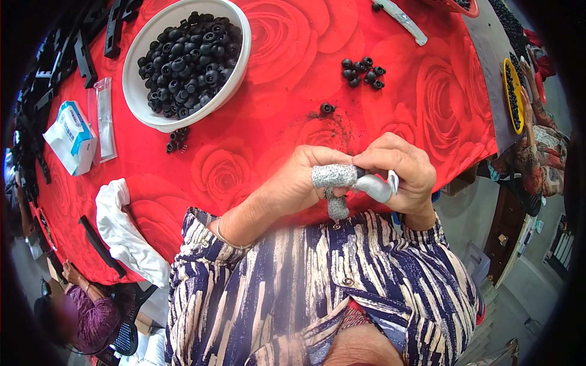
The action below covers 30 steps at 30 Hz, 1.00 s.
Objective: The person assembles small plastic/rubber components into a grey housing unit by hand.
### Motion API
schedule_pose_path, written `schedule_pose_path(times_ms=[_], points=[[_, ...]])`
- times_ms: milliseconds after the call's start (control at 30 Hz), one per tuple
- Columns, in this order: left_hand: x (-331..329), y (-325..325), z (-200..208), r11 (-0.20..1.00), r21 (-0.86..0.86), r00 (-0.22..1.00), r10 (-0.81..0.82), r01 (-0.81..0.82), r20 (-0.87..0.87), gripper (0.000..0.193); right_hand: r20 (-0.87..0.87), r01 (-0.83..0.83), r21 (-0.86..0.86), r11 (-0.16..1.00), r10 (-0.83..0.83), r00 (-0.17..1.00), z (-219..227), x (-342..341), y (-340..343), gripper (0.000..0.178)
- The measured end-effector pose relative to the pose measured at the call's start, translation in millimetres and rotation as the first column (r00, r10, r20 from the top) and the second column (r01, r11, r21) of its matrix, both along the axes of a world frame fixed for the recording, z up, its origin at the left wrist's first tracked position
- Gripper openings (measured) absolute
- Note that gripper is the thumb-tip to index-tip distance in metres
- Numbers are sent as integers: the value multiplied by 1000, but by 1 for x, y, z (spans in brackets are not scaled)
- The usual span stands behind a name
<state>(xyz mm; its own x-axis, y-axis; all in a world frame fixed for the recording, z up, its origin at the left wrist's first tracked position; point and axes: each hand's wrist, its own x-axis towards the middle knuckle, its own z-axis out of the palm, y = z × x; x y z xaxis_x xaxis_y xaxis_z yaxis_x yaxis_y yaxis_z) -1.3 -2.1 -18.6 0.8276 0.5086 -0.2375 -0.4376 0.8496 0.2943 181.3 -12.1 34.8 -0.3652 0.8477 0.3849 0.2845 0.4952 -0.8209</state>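
Observation:
My left hand (296, 177) and my right hand (404, 168) meet close to my body at the table's near edge. Grey speckled wraps cover two fingers of the left hand, and silvery wrapping covers a digit of the right. Pinched between the fingertips of both hands is a small black part (361, 172), mostly hidden by them. Beyond the hands, one black ball-shaped part with a collar (327, 108) lies among dark crumbs. Farther off sits a loose group of several similar black parts (364, 72).
A white bowl (129, 91) heaped with black parts stands at the far left, a few more parts (177, 140) beside it. Leftward lie a tissue pack (72, 137), a clear sleeve (105, 122) and white cloth (125, 229). A silvery tool (403, 23) lies far right. Co-workers sit both sides.

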Motion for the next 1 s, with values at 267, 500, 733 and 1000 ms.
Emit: schedule_pose_path(times_ms=[267, 500, 733, 1000], points=[[-1, -1, -4, 998, -44, 997, -45, 47, 55, 21, 24, -27, 58, 998, 26, 999, -2, 2, -4, 33], [3, -7, 0, 998, -13, 997, 62, -62, 53, 22, 77, 35, 265, 964, -57, 995, 1, -4, -4, 32], [2, -6, 10, 986, 162, 991, 64, -44, -118, 21, 42, 91, 307, 947, -109, 993, -5, -2, -13, 33], [2, -4, 19, 962, 266, 981, 113, -67, -158, 22, 0, 208, 289, 935, -217, 976, -9, -2, -22, 34]])
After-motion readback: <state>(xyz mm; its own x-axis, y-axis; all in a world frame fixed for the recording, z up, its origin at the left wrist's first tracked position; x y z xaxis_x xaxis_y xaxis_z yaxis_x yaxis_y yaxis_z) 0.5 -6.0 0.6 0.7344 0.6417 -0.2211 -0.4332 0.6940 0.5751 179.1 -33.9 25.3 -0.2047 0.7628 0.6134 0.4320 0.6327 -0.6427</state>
